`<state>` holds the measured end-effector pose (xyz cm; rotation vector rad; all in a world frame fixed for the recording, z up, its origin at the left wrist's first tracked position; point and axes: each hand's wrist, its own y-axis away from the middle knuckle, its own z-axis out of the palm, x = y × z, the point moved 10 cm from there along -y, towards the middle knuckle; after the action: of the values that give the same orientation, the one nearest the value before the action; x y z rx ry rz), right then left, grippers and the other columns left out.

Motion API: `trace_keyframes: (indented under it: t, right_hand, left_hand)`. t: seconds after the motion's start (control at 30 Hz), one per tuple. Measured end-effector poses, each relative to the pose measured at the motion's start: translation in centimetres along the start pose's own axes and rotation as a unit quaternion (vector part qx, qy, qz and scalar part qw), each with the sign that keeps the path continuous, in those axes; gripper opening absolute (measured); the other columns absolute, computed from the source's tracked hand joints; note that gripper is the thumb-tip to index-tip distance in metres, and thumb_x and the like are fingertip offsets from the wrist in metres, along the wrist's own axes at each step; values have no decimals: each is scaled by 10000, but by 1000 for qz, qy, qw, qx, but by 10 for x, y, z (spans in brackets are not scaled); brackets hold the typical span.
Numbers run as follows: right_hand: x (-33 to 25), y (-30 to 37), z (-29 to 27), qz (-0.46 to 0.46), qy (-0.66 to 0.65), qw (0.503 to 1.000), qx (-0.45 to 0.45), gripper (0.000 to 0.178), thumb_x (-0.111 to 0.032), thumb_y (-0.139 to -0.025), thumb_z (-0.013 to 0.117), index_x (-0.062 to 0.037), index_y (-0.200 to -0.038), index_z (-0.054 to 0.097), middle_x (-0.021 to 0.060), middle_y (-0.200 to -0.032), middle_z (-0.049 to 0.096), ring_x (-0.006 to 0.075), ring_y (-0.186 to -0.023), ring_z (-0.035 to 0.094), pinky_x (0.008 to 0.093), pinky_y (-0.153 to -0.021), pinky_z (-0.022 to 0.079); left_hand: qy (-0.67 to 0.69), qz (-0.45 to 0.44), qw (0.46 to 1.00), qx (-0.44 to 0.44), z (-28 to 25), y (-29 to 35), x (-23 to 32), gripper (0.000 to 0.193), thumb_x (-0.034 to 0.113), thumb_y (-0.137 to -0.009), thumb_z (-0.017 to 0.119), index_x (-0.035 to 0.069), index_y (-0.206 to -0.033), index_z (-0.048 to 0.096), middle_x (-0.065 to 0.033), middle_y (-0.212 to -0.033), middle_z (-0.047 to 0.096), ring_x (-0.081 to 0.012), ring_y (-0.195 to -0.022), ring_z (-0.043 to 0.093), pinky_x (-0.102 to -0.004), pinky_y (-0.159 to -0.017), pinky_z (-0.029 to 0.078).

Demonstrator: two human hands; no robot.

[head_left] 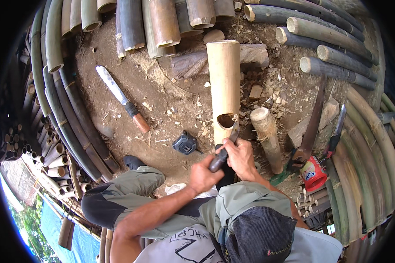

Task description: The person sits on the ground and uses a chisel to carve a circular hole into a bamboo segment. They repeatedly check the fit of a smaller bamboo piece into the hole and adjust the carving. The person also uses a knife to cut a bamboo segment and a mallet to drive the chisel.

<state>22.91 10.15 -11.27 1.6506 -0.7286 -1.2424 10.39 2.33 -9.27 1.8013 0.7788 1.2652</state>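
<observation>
A pale, peeled bamboo tube (225, 79) points away from me, its far end raised on a wooden block (191, 65). Near its close end is a rounded opening with a dark inside. My right hand (240, 158) is closed around the front of a knife (235, 130), whose short blade reaches the opening's right edge, where a small curl of shaving shows. Lower down, my left hand (202, 175) grips the dark handle's butt. Part of the tube's near end is hidden behind my hands and legs. A short round wooden billet (267, 136) is just right of the tube.
A machete (114, 87) and a dark tape measure (185, 143) lie on the dirt at left. At right are a handsaw (314, 118), another knife (338, 127) and a red container (314, 173). Bamboo poles (162, 26) surround the spot, and wood chips (276, 96) litter the ground.
</observation>
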Motion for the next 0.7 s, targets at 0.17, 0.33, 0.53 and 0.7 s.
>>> trace_keyframes:
  t: [0.17,0.33,0.53,0.7]
  right_hand:
    - [-15,-7,-21,-66,124,988,58,304,-248,-982,547,-8,-832,657,47,-637,656,104,-539,547,283,-505,421]
    - [27,7,42,71,-310,934,-165,276,-335,-1018,531,-79,-1043,632,64,-869,685,135,-607,580,342,-605,493]
    - [10,14,82,112,-432,833,-327,292,-281,-1036,494,-72,-1223,577,73,-979,677,101,-587,527,338,-612,504]
    - [19,8,35,80,-271,942,-181,263,-207,-966,595,-29,-1158,615,100,-1049,721,51,-509,455,249,-522,449]
  left_hand:
    - [32,9,999,9,42,2,31,463,271,-751,712,-5,-1081,543,-282,-839,674,-446,-760,679,-495,-719,545]
    - [-467,205,858,-64,-42,-1,63,260,92,-824,623,51,-1044,488,-133,-879,644,-297,-711,700,-442,-575,559]
    - [-542,197,784,-229,-87,-13,106,303,156,-765,653,52,-1027,543,-149,-818,681,-326,-745,697,-437,-649,553]
    - [-373,204,890,-163,-48,-11,53,424,196,-709,701,51,-1063,517,-163,-753,665,-373,-713,681,-466,-656,558]
